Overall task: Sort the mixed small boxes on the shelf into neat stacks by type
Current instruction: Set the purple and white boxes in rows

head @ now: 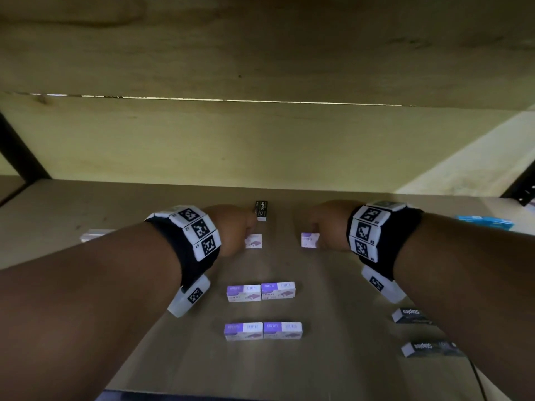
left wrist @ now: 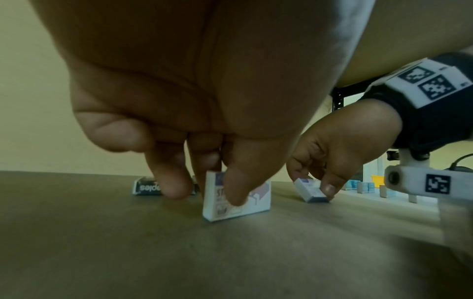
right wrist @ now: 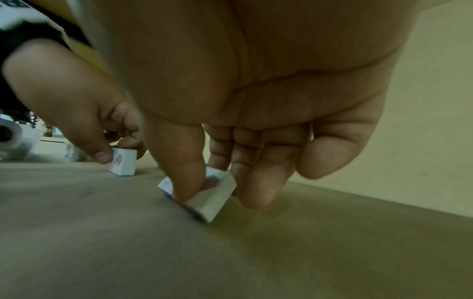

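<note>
Both grips are closed on cardboard: the left hand [head: 231, 230] pinches one small white-and-purple staple box [head: 254, 241] between thumb and fingers, and the right hand [head: 324, 224] pinches a second white-and-purple staple box [head: 309, 240] the same way. In the wrist views each box still touches the wooden shelf board [head: 333, 357]; the left one stands on a long edge, and the right one is tipped up on an edge, its far side lifted.

Take the upper pair of purple-and-white boxes [head: 261, 291] as the landmark. It lies flat, the two boxes touching end to end, long axes running left to right. Both held boxes sit beyond this pair, toward the back wall, one off each end. A lower pair of purple-and-white boxes [head: 263, 331] lies nearer the person, arranged alike. A small black staple box [head: 261, 210] stands just behind the left hand's fingertips, and two more black staple boxes [head: 417, 331] lie well to the landmark's right.

My guess is that the held boxes belong with the purple ones, so each must travel back toward the person. The left hand is nearer the pair's left box, the right hand its right box, and each held box needs turning flat with its long axis crosswise to match.
</note>
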